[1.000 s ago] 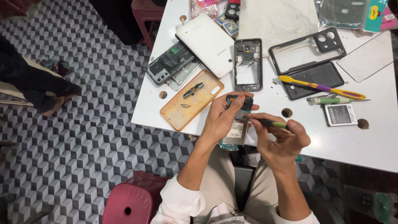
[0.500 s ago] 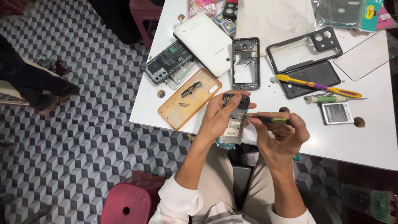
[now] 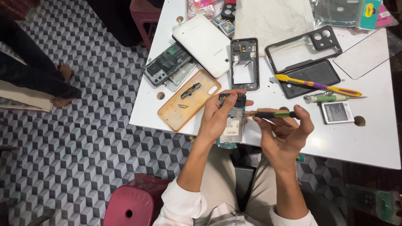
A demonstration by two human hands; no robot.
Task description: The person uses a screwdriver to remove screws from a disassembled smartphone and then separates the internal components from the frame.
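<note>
My left hand (image 3: pixel 217 117) grips an opened phone (image 3: pixel 232 125) with its circuit board showing, held upright over the near edge of the white table (image 3: pixel 377 142). My right hand (image 3: pixel 287 132) holds a screwdriver with a green and black handle (image 3: pixel 272 114), its tip pointing left and touching the phone's right side. Both hands are close together, just in front of my lap.
On the table lie an orange phone case (image 3: pixel 188 102) with small parts on it, a dismantled phone (image 3: pixel 167 67), a white back cover (image 3: pixel 203 42), a grey mid-frame (image 3: pixel 244 62), black cases (image 3: pixel 310 73), a yellow and purple tool (image 3: pixel 318 86), a battery (image 3: pixel 337 112). A red stool (image 3: pixel 130 207) stands lower left.
The view has shifted slightly. My hands stay together on the phone; the screwdriver is now lying more level against the phone's side.
</note>
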